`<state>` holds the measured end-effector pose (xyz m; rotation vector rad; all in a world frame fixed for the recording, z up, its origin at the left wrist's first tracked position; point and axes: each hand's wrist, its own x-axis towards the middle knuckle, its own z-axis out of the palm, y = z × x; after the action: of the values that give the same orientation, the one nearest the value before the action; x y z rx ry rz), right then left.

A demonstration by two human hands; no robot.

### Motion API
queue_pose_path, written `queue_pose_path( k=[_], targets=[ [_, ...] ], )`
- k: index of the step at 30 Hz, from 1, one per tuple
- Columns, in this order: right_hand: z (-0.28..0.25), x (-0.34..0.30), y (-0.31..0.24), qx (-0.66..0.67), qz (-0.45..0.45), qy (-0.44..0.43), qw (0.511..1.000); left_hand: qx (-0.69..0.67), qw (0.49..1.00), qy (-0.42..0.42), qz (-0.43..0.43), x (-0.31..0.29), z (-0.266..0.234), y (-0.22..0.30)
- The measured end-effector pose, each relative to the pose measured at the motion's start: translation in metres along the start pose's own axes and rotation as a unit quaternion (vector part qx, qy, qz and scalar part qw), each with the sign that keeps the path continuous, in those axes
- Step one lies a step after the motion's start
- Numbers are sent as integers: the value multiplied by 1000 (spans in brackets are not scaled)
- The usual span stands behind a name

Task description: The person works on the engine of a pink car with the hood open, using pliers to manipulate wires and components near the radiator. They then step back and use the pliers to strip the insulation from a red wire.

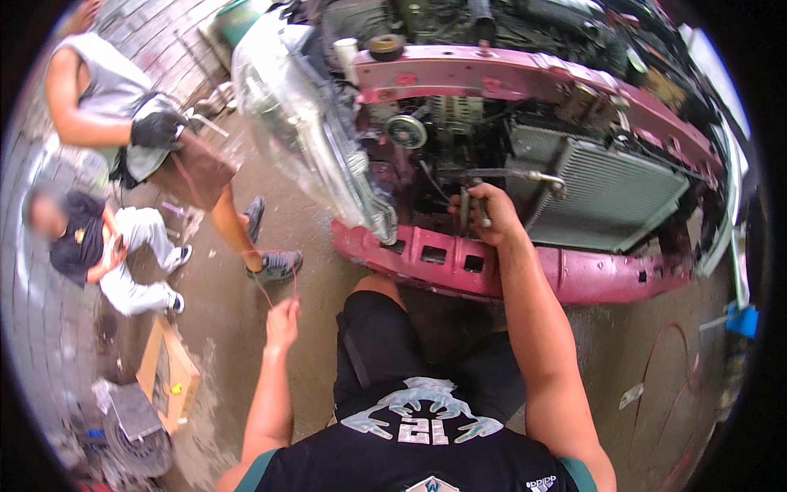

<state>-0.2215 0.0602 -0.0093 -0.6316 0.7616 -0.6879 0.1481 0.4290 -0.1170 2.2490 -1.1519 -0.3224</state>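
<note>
The left hand (283, 324) pinches a thin red wire (260, 285) near a co-worker (111, 72). The right hand (497, 217) grips a metal piece (465, 208), kind unclear, above the pink lower crossmember (602, 277), left of the condenser (602, 197). The headlamp assembly (299, 123) separates co-worker and engine bay (457, 113).

The stripped car front (590, 277) and bare radiator (607, 197) show a repair workshop.

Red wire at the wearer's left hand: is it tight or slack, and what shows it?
Slack: the red wire bends in a loose loop above the left hand rather than running straight.
</note>
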Motion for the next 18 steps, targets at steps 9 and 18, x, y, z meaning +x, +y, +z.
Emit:
queue_pose_path(
  k=[9, 18],
  targets=[
    [5, -6, -6, 24, 6, 42, 999, -218, 866, -217, -395, -98, 133, -166],
    [6, -12, -3, 19, 10, 10, 1000, 4, 995, 15, -98, -37, 62, -74]
  ],
)
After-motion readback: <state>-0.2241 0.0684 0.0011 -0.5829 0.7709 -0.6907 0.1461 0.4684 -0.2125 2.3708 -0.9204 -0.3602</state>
